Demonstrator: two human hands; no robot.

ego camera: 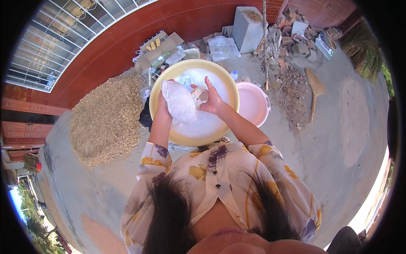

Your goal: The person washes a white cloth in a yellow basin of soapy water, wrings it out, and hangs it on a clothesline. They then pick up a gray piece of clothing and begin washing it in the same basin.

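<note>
A white patterned fabric piece, rounded like a bra cup (184, 103), is held up over a yellow plastic basin (234, 85). My left hand (163, 101) grips its left side, with the fingers partly hidden behind the cloth. My right hand (212, 98) holds a cream-coloured part of the same piece, thumb and fingers around it. White suds (203, 127) cover the water in the basin. Beyond my hands, a pale blue cloth (186, 80) lies in the foam.
A pink basin (252, 103) stands right of the yellow one. To the left is a large heap of grain-like material (104, 122). Behind lie a cardboard box (171, 44) with corn cobs, bottles, a pale block (249, 31) and brick rubble. A straw broom (314, 89) lies on the right.
</note>
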